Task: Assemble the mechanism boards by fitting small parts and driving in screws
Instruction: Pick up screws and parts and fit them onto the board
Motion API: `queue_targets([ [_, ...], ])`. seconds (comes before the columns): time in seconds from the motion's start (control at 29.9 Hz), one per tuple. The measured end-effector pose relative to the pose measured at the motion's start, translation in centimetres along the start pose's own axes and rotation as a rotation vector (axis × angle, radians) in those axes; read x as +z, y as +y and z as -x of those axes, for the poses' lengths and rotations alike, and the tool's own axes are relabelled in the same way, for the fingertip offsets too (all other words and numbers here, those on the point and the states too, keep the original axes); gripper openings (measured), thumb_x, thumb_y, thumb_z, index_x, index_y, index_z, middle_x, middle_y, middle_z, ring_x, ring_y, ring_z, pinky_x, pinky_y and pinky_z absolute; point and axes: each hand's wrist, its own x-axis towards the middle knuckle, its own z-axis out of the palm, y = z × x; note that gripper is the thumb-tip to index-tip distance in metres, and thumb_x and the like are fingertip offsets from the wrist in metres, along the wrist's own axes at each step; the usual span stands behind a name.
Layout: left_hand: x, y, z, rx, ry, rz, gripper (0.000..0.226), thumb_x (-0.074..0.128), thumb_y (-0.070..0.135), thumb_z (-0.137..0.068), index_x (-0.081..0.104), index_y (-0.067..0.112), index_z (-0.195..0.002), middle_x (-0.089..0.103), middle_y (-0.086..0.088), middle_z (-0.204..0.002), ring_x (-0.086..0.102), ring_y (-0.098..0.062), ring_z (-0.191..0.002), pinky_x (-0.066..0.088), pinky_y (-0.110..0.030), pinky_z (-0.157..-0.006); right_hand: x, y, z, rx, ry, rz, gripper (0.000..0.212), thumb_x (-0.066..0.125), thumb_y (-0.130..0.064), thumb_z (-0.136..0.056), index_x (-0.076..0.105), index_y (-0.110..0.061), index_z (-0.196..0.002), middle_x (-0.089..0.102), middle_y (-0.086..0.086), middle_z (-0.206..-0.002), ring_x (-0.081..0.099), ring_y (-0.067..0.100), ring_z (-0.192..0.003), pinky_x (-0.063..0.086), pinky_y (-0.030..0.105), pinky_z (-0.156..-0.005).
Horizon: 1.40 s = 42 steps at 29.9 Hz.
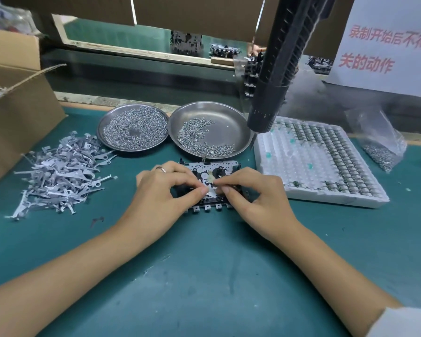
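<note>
A mechanism board [213, 170] of grey metal with black parts lies flat on the green mat in the middle. My left hand [163, 193] and my right hand [250, 193] both rest over it. Their thumbs and forefingers meet at the board's centre and pinch a small pale metal part [210, 189] there. Much of the board's near half is hidden under my fingers. A black electric screwdriver [275, 76] hangs from above at the upper right, untouched.
A heap of grey metal levers [58, 176] lies at the left beside a cardboard box [15, 113]. Two steel dishes of screws [133, 127] [208, 131] stand behind the board. A white tray of small parts [319, 161] and a plastic bag of screws [377, 142] sit at the right.
</note>
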Motion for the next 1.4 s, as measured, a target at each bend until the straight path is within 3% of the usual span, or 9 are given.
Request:
queue_targets([
  [0.13, -0.1, 0.3, 0.1, 0.053, -0.006, -0.023, 0.022, 0.076, 0.026, -0.076, 0.065, 0.044, -0.07, 0.061, 0.013, -0.087, 0.058, -0.015, -0.087, 0.037, -0.054, -0.095, -0.2, -0.1, 0.0, 0.01, -0.03, 0.014, 0.021, 0.069, 0.004, -0.08, 0.075, -0.01, -0.093, 0.067, 0.005, -0.081, 0.059, 0.007, -0.076, 0.041, 0.012, -0.071],
  [0.27, -0.1, 0.3, 0.0, 0.082, -0.02, -0.055, 0.028, 0.077, 0.025, -0.077, 0.063, 0.048, -0.069, 0.062, 0.013, -0.086, 0.057, -0.014, -0.084, 0.038, -0.054, -0.094, -0.3, -0.2, 0.0, -0.011, -0.062, 0.04, 0.02, 0.073, 0.003, -0.078, 0.075, -0.008, -0.094, 0.066, 0.001, -0.08, 0.06, 0.009, -0.078, 0.043, 0.013, -0.073],
  [0.6, -0.2, -0.2, -0.3, 0.068, -0.054, -0.06, 0.021, 0.074, 0.033, -0.076, 0.063, 0.048, -0.068, 0.061, 0.017, -0.087, 0.057, -0.01, -0.088, 0.036, -0.051, -0.097, -0.2, 0.2, 0.1, -0.085, -0.078, 0.202, 0.006, 0.074, -0.002, -0.078, 0.075, -0.004, -0.083, 0.062, 0.004, -0.09, 0.056, 0.011, -0.083, 0.039, 0.01, -0.079],
  [0.77, -0.1, -0.5, -0.2, 0.016, -0.008, -0.002, 0.007, 0.077, 0.038, -0.069, 0.07, 0.04, -0.069, 0.062, 0.016, -0.087, 0.059, 0.001, -0.084, 0.036, -0.048, -0.101, 0.5, 0.2, 0.5, -0.142, -0.014, 0.252, 0.005, 0.071, 0.002, -0.078, 0.074, -0.001, -0.081, 0.062, 0.008, -0.086, 0.058, 0.021, -0.082, 0.042, 0.02, -0.076],
  [0.97, -0.1, -0.6, -0.5, -0.009, -0.035, 0.04, 0.004, 0.079, 0.034, -0.069, 0.075, 0.032, -0.069, 0.063, 0.018, -0.082, 0.058, -0.004, -0.074, 0.038, -0.052, -0.098, 1.3, 0.2, 0.7, -0.168, 0.057, 0.292, 0.008, 0.069, 0.008, -0.076, 0.073, 0.001, -0.078, 0.062, 0.009, -0.082, 0.059, 0.025, -0.078, 0.044, 0.026, -0.072],
  [1.14, -0.3, -0.6, -0.7, -0.013, -0.043, 0.028, 0.006, 0.079, 0.032, -0.071, 0.077, 0.026, -0.074, 0.063, 0.018, -0.082, 0.059, -0.002, -0.084, 0.037, -0.047, -0.1, 0.6, 0.2, 0.4, -0.061, 0.049, 0.11, 0.008, 0.069, 0.0, -0.081, 0.074, -0.004, -0.086, 0.065, 0.006, -0.086, 0.059, 0.013, -0.08, 0.043, 0.015, -0.076],
  [1.27, -0.3, -0.6, -0.7, -0.017, -0.055, 0.036, 0.008, 0.079, 0.033, -0.07, 0.077, 0.025, -0.074, 0.063, 0.016, -0.083, 0.059, -0.004, -0.085, 0.036, -0.047, -0.1, 0.4, 0.2, 0.3, 0.038, 0.156, -0.036, 0.015, 0.059, -0.007, -0.09, 0.073, -0.007, -0.094, 0.068, 0.003, -0.09, 0.062, 0.012, -0.088, 0.048, 0.025, -0.08],
  [1.4, -0.3, -0.6, -0.6, 0.003, -0.063, 0.031, 0.012, 0.078, 0.041, -0.067, 0.076, 0.032, -0.074, 0.063, 0.021, -0.084, 0.059, 0.0, -0.084, 0.037, -0.047, -0.1, 0.6, 0.3, 0.3, 0.08, 0.201, -0.086, 0.016, 0.057, -0.011, -0.091, 0.072, -0.011, -0.097, 0.068, 0.001, -0.087, 0.063, 0.013, -0.086, 0.049, 0.025, -0.076],
])
